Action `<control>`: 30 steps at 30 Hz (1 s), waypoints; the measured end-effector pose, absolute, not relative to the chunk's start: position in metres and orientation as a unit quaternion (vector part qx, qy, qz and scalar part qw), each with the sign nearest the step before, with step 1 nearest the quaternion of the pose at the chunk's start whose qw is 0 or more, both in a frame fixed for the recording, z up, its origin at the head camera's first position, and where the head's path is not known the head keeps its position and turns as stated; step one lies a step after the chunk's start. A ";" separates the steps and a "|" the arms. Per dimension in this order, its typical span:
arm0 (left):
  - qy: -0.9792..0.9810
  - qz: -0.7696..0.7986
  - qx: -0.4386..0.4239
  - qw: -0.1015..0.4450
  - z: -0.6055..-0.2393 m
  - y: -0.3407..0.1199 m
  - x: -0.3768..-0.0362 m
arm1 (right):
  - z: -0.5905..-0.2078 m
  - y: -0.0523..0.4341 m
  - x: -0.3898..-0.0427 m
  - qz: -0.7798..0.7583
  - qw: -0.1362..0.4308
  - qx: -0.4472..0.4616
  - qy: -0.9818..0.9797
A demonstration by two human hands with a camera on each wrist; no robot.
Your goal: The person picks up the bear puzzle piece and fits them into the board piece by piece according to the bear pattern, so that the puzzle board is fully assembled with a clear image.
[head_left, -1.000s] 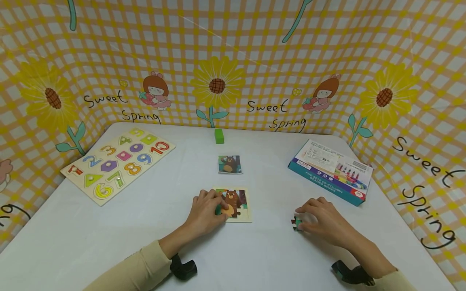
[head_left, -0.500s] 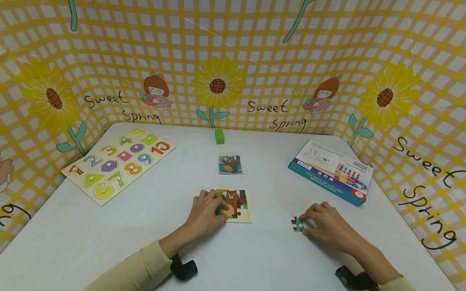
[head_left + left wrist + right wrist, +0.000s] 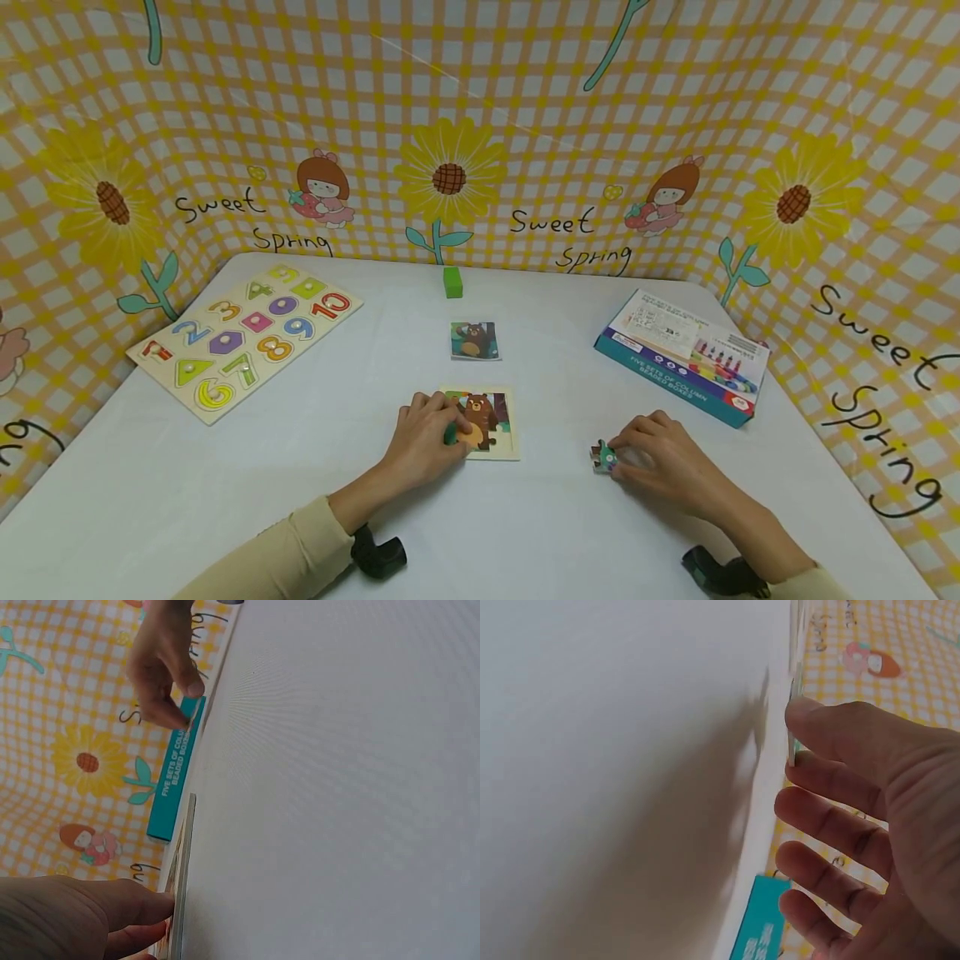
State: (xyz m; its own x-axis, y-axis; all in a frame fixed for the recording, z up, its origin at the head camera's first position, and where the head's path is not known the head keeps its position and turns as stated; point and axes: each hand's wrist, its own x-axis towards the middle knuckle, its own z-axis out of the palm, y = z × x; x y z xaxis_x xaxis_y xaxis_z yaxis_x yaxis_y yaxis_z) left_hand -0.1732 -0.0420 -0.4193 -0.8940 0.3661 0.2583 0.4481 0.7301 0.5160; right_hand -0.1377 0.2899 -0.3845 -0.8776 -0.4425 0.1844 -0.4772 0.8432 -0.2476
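Note:
In the head view my left hand (image 3: 426, 437) lies at the left side of a bear jigsaw puzzle (image 3: 508, 446) in a pale frame, holding it with bent fingers. Its thumb is near the front edge, and the hand covers the puzzle's left part. The left wrist view shows its fingertips against the board (image 3: 180, 900), seen edge-on. To the right, my right hand (image 3: 667, 458) pinches a small green and brown puzzle piece (image 3: 604, 457) between thumb and index finger. The right wrist view shows the piece (image 3: 793, 742) as a thin edge at the fingertips, the other fingers spread loosely.
A bear picture card (image 3: 474, 341) lies behind the puzzle, with a green block (image 3: 452, 282) farther back. A number and shape board (image 3: 247, 337) is at the left. At the right lies a beaded-boxes carton (image 3: 678, 358). A patterned cloth (image 3: 525, 125) encloses the white table.
My right hand shifted slightly right, then came back left with the puzzle piece, which now sits a little farther left and farther back. The left hand has stayed on the puzzle.

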 end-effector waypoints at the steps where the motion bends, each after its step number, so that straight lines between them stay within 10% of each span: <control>1: -0.928 -0.294 -0.219 0.069 -0.419 -0.042 -0.173 | -0.384 0.287 -0.139 0.144 0.065 0.246 -0.956; 30: -0.927 -0.293 -0.220 0.079 -0.422 -0.042 -0.174 | -0.390 0.182 -0.177 0.083 0.087 0.334 -0.935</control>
State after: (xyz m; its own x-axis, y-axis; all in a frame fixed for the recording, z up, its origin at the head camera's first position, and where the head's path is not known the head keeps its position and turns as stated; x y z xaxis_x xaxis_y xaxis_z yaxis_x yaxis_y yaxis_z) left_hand -0.1744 -0.0421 -0.4221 -0.8902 0.3622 0.2762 0.4552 0.7310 0.5083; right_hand -0.1771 0.1815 -0.3898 -0.7622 -0.6097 0.2173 -0.6385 0.7634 -0.0974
